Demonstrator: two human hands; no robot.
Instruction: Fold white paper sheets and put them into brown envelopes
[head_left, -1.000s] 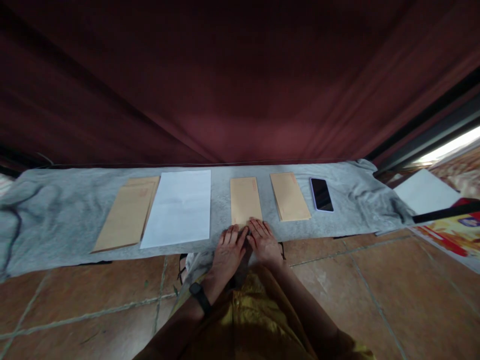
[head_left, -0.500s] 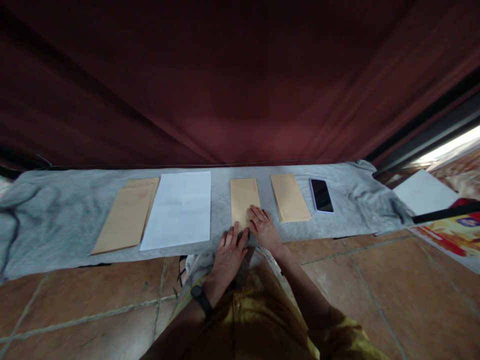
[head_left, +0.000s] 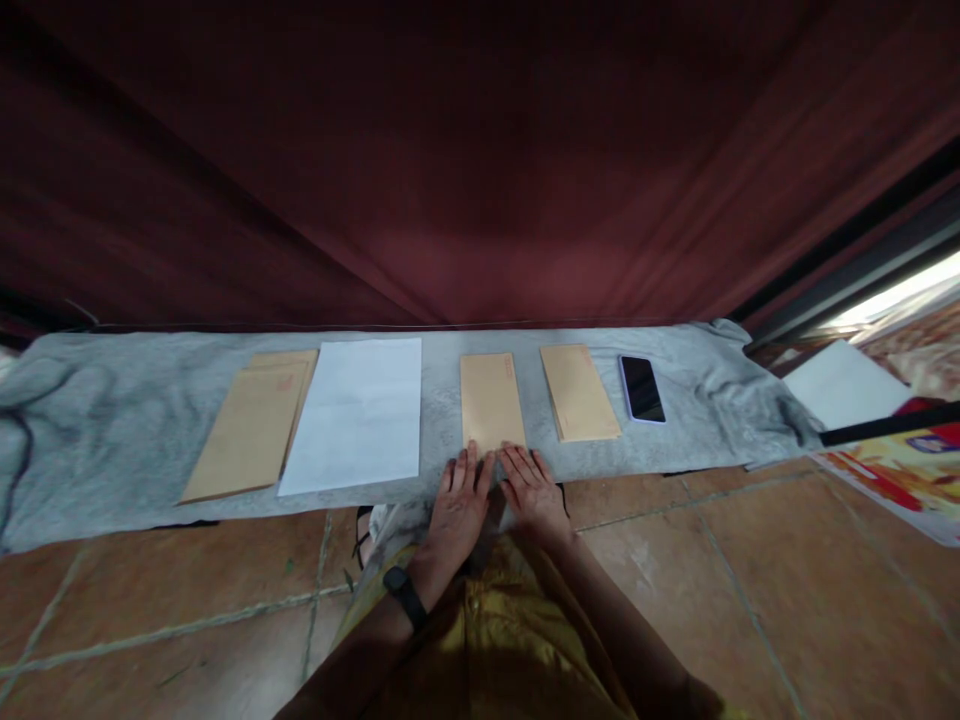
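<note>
A brown paper envelope with small red print lies flat in front of me on the grey cloth. My left hand rests at its near left corner, fingers stretched out flat and touching the near edge. At the near right corner, my right hand also lies flat with its fingers extended. Neither hand grips anything. Just right of this envelope is a small stack of similar brown envelopes. To the left lie a white sheet of paper and a stack of larger brown envelopes.
A phone in a light purple case lies right of the envelopes. The grey cloth covers a long narrow surface. Behind it hangs a dark red curtain. At the far right, a white panel and a colourful printed package sit lower down.
My right hand has slid from the middle of the envelope down to its near right corner, uncovering more of it. The left hand has stayed almost in place.
</note>
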